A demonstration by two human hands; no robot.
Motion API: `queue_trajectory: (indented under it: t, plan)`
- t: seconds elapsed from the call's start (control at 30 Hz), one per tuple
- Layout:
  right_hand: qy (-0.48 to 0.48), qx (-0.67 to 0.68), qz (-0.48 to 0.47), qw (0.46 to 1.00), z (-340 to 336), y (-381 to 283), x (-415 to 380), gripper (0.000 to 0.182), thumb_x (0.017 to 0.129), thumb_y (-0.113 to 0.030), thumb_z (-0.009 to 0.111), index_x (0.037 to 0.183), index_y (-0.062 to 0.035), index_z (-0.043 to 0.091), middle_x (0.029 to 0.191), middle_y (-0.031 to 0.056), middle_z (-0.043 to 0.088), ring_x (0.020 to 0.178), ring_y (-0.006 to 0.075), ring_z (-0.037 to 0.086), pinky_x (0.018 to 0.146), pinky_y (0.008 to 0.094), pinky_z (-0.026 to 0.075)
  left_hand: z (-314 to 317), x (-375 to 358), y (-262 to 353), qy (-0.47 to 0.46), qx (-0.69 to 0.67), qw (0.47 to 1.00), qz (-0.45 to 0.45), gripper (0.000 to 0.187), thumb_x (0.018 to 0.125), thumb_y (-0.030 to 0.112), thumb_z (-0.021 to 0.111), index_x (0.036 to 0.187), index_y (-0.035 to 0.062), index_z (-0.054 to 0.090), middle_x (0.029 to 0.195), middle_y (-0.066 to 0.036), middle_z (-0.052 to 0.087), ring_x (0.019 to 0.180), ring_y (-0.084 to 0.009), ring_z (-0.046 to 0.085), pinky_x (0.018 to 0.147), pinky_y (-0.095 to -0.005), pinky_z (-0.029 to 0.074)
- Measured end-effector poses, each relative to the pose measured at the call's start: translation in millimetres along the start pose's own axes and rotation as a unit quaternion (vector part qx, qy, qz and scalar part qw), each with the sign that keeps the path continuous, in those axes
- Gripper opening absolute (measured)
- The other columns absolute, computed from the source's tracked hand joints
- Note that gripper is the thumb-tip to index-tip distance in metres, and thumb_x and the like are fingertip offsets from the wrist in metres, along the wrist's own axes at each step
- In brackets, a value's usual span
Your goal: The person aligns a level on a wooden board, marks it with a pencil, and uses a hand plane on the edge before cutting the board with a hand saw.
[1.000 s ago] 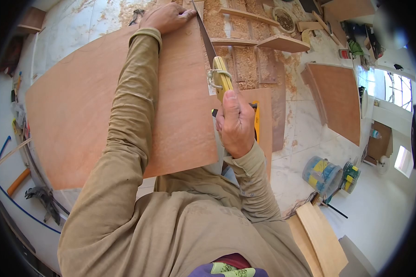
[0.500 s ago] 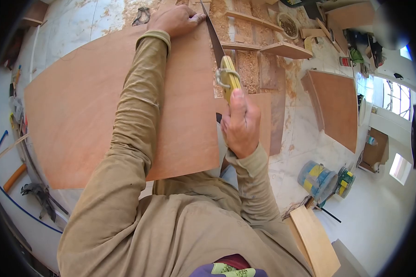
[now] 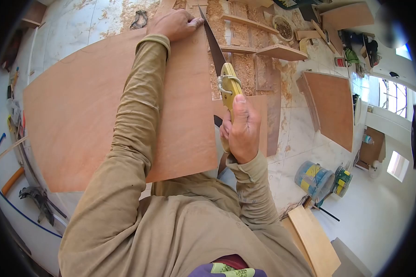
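My right hand [image 3: 243,129] is wrapped around the yellow handle of a handsaw [image 3: 214,46], with cord tied about the handle near the blade. The dark blade points away from me along the right edge of a large reddish-brown plywood sheet [image 3: 189,120]. At the sheet's far end, my left hand [image 3: 174,25] holds it with curled fingers, its thumb close to the blade near the tip. Its fingertips are partly hidden. The sheet has a curved far-left edge and lies in front of my body under my left forearm.
Wood strips [image 3: 249,23] and sawdust lie beyond the saw. To the right are a cut plywood panel [image 3: 330,108], a blue bucket [image 3: 312,177] and a pale board [image 3: 314,242]. A bow saw with a blue frame [image 3: 21,207] lies at the left.
My right hand has drawn the handsaw back toward my body, so the blade tip sits nearer. My left hand stays at the sheet's far end. The view has shifted slightly.
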State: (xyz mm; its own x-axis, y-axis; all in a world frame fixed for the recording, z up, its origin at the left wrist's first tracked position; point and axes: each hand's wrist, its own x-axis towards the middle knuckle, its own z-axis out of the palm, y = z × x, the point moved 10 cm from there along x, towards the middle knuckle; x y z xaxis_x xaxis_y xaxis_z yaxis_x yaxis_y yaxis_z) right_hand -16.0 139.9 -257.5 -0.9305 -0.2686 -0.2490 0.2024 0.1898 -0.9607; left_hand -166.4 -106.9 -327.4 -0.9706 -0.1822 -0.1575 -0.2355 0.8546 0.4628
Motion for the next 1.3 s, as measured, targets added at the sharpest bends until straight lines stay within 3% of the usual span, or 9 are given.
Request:
queue_trajectory:
  t: [0.23,0.33,0.53,0.63,0.73,0.9,1.1,1.2,1.3]
  plan:
    - [0.009,-0.037,-0.049,0.998,18.7,11.7,89.2,0.040,0.111,-0.034,0.044,0.105,0.0004,0.062,0.062,0.0015,0.043,0.056,0.0105,0.038,0.051,0.0320,0.036,-0.7,-2.0,6.8,-0.020,-0.008,0.999,0.027,0.055,0.098,0.067,0.050,0.124,0.0257,0.075,0.118,-0.011,0.075,0.109,-0.0353,0.070,0.097,-0.0482,0.052]
    - [-0.003,-0.021,-0.064,0.998,14.7,11.0,61.3,0.044,0.111,-0.043,0.045,0.091,-0.0048,0.055,0.057,-0.0028,0.041,0.045,0.0052,0.038,0.041,0.0261,0.032,-2.9,-3.7,7.9,-0.028,0.021,0.999,0.010,0.057,0.098,0.068,0.048,0.123,0.0246,0.076,0.116,-0.011,0.076,0.109,-0.0353,0.070,0.098,-0.0511,0.050]
    - [0.002,-0.015,-0.008,1.000,0.0,14.1,3.0,0.044,0.110,-0.044,0.045,0.094,-0.0050,0.057,0.056,-0.0030,0.041,0.045,0.0057,0.039,0.041,0.0262,0.032,-3.6,0.4,5.2,0.005,0.036,0.999,0.014,0.057,0.099,0.067,0.048,0.121,0.0230,0.076,0.113,-0.011,0.076,0.109,-0.0359,0.070,0.099,-0.0534,0.050]
    - [0.030,-0.035,-0.059,0.997,20.2,12.4,89.9,0.040,0.110,-0.030,0.044,0.095,0.0030,0.062,0.064,0.0092,0.040,0.060,0.0154,0.039,0.057,0.0368,0.040,-1.3,-6.2,7.9,-0.025,0.032,0.999,0.003,0.056,0.099,0.066,0.048,0.121,0.0223,0.076,0.113,-0.011,0.076,0.109,-0.0367,0.070,0.099,-0.0515,0.050]
    - [0.022,-0.025,-0.071,0.997,30.5,7.7,118.1,0.041,0.110,-0.030,0.044,0.091,0.0022,0.060,0.062,0.0100,0.041,0.059,0.0167,0.040,0.057,0.0382,0.040,-6.0,-4.2,9.6,-0.036,0.032,0.999,0.002,0.055,0.100,0.064,0.049,0.122,0.0216,0.076,0.115,-0.011,0.076,0.109,-0.0371,0.070,0.099,-0.0503,0.051]
    - [-0.019,-0.020,-0.008,1.000,4.8,4.9,15.4,0.043,0.111,-0.043,0.043,0.096,-0.0047,0.056,0.058,-0.0019,0.041,0.045,0.0066,0.038,0.041,0.0257,0.034,2.1,2.7,-1.6,-0.007,0.031,0.999,-0.006,0.053,0.101,0.061,0.047,0.123,0.0212,0.075,0.121,-0.011,0.074,0.112,-0.0367,0.069,0.099,-0.0503,0.051]
    - [-0.007,-0.016,-0.040,0.999,21.6,10.1,91.5,0.044,0.110,-0.043,0.042,0.087,-0.0067,0.051,0.056,-0.0017,0.040,0.044,0.0078,0.038,0.041,0.0274,0.034,-1.4,-5.7,7.2,-0.025,0.041,0.999,-0.025,0.053,0.101,0.059,0.046,0.125,0.0220,0.073,0.124,-0.011,0.072,0.115,-0.0356,0.068,0.102,-0.0493,0.050]
    - [-0.032,0.022,0.024,0.999,32.2,4.3,115.0,0.046,0.109,-0.044,0.042,0.086,-0.0065,0.051,0.056,-0.0014,0.040,0.044,0.0086,0.039,0.042,0.0286,0.035,-6.4,-9.1,6.1,-0.015,0.032,0.999,-0.024,0.052,0.101,0.058,0.046,0.124,0.0216,0.074,0.126,-0.012,0.072,0.116,-0.0359,0.067,0.103,-0.0493,0.050]
    - [-0.020,-0.011,-0.029,0.999,9.9,0.9,42.8,0.046,0.109,-0.046,0.042,0.093,-0.0050,0.054,0.056,-0.0023,0.039,0.043,0.0072,0.036,0.041,0.0261,0.034,-3.3,-6.1,8.6,-0.017,0.019,1.000,-0.013,0.051,0.101,0.058,0.046,0.122,0.0207,0.074,0.126,-0.013,0.072,0.116,-0.0368,0.067,0.102,-0.0499,0.050]
